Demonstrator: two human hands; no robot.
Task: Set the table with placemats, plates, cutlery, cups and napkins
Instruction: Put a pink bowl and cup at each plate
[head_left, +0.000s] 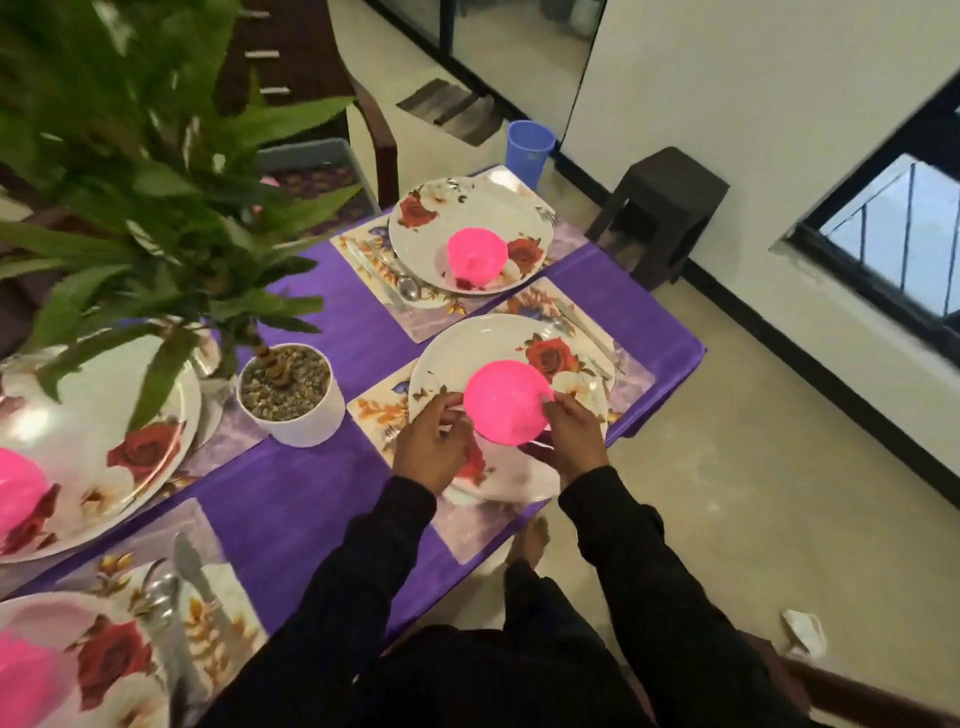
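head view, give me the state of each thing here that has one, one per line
near pink bowl: upside down, held over its plate by both hands
left hand: fingers on the bowl's left edge
right hand: fingers on the bowl's right edge
near plate: flat on its placemat
far pink bowl: upright on the far plate
blue cup: upright, at the table's far end
potted plant: upright

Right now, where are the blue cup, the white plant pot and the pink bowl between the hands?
blue cup (529, 151): head view, outer wall.
white plant pot (311, 423): head view, front wall.
pink bowl (506, 401): head view, middle.
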